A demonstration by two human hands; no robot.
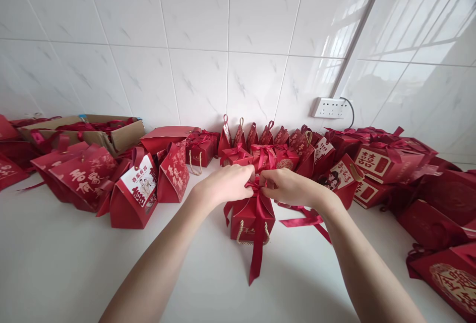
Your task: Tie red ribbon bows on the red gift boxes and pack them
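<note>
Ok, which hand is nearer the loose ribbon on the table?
Right. The right hand is just beside the loose ribbon; the left hand is across the gift box.

Cardboard box [119, 134] far left, red gift bags [260, 137] along tiled wall [201, 65], power socket [329, 107] right, white desk [55, 263].

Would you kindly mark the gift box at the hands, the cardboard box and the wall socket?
gift box [243, 216]: head view, front face.
cardboard box [128, 137]: head view, side wall.
wall socket [329, 107]: head view, faceplate.

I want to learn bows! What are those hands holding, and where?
Both the left hand and the right hand pinch the ribbon at its knot, on top of the red box.
</note>
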